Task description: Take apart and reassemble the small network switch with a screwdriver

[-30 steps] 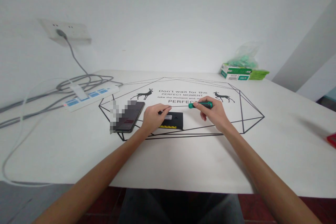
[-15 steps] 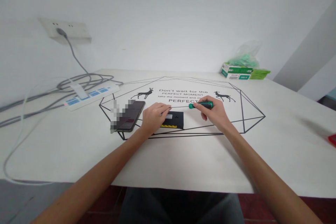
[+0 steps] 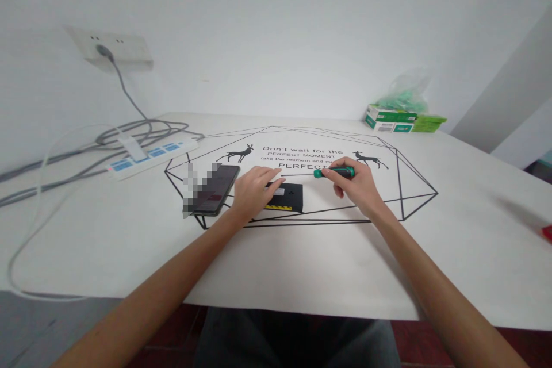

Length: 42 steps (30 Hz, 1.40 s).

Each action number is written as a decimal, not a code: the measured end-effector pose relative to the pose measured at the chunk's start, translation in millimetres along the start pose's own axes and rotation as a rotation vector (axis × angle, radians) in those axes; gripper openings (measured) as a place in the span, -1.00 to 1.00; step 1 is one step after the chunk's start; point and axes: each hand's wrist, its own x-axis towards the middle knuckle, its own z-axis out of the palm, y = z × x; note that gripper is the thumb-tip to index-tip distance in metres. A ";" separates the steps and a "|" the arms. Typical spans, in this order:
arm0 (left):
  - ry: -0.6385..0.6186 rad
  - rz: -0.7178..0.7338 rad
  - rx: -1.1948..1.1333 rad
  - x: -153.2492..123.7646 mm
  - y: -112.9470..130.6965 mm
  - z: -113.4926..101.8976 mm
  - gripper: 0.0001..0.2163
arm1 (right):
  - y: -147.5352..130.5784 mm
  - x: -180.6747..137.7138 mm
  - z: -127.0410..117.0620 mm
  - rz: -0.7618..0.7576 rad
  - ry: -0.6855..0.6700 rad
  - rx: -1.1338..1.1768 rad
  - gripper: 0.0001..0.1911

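Note:
A small black box (image 3: 290,198) with a white label and a yellow stripe lies on the white table (image 3: 302,264), inside the printed black line pattern. My left hand (image 3: 253,191) rests on the box's left end with its fingers laid out flat over the top edge. My right hand (image 3: 359,185) is closed round a green-handled screwdriver (image 3: 334,172), held level. Its thin shaft points left toward my left fingertips, just above the box.
A dark phone (image 3: 214,190) lies left of the box. A white power strip (image 3: 149,156) with grey cables sits at the back left, plugged into a wall socket (image 3: 111,49). Green and white boxes (image 3: 391,119) stand at the back right. A red object (image 3: 547,233) is at the right edge.
My left fingers have straightened from a curl to lie flatter across the box. The screwdriver and my right hand have hardly moved; the view shifted slightly.

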 end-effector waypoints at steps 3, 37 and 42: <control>-0.004 0.007 0.008 1.3 -1.1 -1.9 -0.68 | -1.4 1.2 -3.6 -0.004 0.033 0.016 -0.61; -0.165 0.039 -0.371 7.9 -5.3 -15.5 -0.52 | 0.6 4.7 -31.6 0.023 0.035 0.229 -0.73; -0.157 0.039 -0.371 7.9 -7.0 -14.7 -0.52 | -2.5 3.9 -32.1 0.008 0.039 0.182 -0.71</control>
